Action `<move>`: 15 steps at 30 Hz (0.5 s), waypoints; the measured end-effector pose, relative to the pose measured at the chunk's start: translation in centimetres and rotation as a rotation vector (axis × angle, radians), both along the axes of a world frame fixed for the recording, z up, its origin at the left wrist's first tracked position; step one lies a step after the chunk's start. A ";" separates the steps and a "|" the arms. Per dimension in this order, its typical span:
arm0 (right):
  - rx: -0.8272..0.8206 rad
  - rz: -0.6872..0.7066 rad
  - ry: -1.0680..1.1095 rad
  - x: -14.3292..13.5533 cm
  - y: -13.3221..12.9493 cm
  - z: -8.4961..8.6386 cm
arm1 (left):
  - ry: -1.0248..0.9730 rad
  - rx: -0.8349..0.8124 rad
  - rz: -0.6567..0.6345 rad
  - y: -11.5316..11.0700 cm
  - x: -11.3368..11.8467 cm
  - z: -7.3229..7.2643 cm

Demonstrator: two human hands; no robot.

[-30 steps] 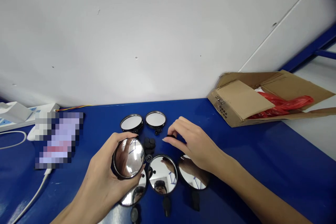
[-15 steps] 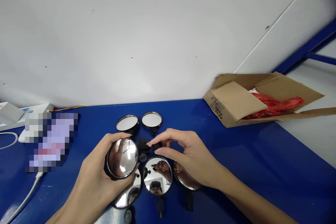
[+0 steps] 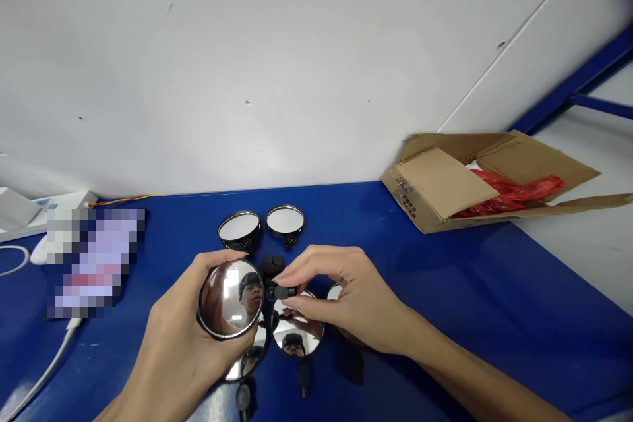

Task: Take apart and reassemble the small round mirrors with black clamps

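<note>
My left hand [image 3: 182,333] is wrapped round the rim of a round black-edged mirror [image 3: 228,308], its shiny face turned up towards me. A small black ring joint [image 3: 270,293] shows at the mirror's right edge. Between thumb and fingertips, my right hand [image 3: 353,300] pinches a small black knob-like piece [image 3: 285,292] right beside that joint; whether the two are joined I cannot tell. Below the hands lie a middle mirror [image 3: 297,340], a left mirror [image 3: 250,359] partly covered by my left hand, and a right mirror [image 3: 335,291] mostly hidden behind my right hand.
Two more round mirrors, a left one [image 3: 239,227] and a right one [image 3: 285,221], lie further back near small black parts [image 3: 271,265]. An open cardboard box [image 3: 445,184] holds a red plastic bag [image 3: 519,191]. A blurred-out phone [image 3: 99,264] with a white cable [image 3: 52,366] lies left.
My right hand has brought the black piece down and slightly left to the joint at the held mirror's edge. The held mirror has tilted a little, so its reflection differs.
</note>
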State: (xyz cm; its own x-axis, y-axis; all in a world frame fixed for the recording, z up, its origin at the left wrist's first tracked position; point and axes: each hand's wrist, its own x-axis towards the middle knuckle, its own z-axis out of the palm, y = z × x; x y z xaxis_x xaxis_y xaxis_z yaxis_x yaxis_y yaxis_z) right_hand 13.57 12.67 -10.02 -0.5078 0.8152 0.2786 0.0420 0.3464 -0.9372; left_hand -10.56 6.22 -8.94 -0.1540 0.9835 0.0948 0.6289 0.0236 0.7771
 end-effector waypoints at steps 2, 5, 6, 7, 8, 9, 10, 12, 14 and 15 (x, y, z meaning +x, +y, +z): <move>-0.009 -0.002 -0.008 0.0 0.0 0.0 | -0.020 0.005 0.014 -0.1 0.1 0.2; -0.020 -0.006 0.023 -0.2 -0.1 -0.1 | -0.060 0.008 0.028 -0.2 0.3 0.3; -0.030 -0.011 0.037 -0.3 -0.2 0.0 | -0.076 0.010 0.034 -0.3 0.4 0.3; -0.043 -0.017 0.050 -0.3 -0.3 0.0 | -0.093 0.014 0.037 -0.4 0.5 0.3; -0.058 -0.024 0.058 -0.4 -0.4 0.0 | -0.111 0.019 0.039 -0.5 0.7 0.2; -0.069 -0.033 0.062 -0.5 -0.5 0.1 | -0.129 0.021 0.042 -0.6 0.9 0.2; -0.071 -0.042 0.064 -0.6 -0.6 0.1 | -0.144 0.019 0.048 -0.7 1.0 0.1; -0.051 -0.061 0.063 -0.6 -0.9 0.2 | -0.169 0.009 0.072 -1.0 1.5 0.0; -0.014 -0.079 0.071 -0.7 -1.2 0.2 | -0.191 0.011 0.105 -1.3 1.9 -0.1; 0.008 -0.083 0.082 -0.8 -1.3 0.2 | -0.200 0.020 0.116 -1.4 2.0 -0.1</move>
State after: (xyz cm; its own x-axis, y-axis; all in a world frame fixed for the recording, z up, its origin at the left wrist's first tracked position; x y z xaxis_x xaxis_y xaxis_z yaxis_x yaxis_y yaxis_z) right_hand 12.79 11.32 -9.80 -0.4141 0.8511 0.3227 -0.0057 0.3521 -0.9359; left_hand -8.55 4.85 -9.07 -0.2834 0.9564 0.0704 0.4564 0.0700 0.8870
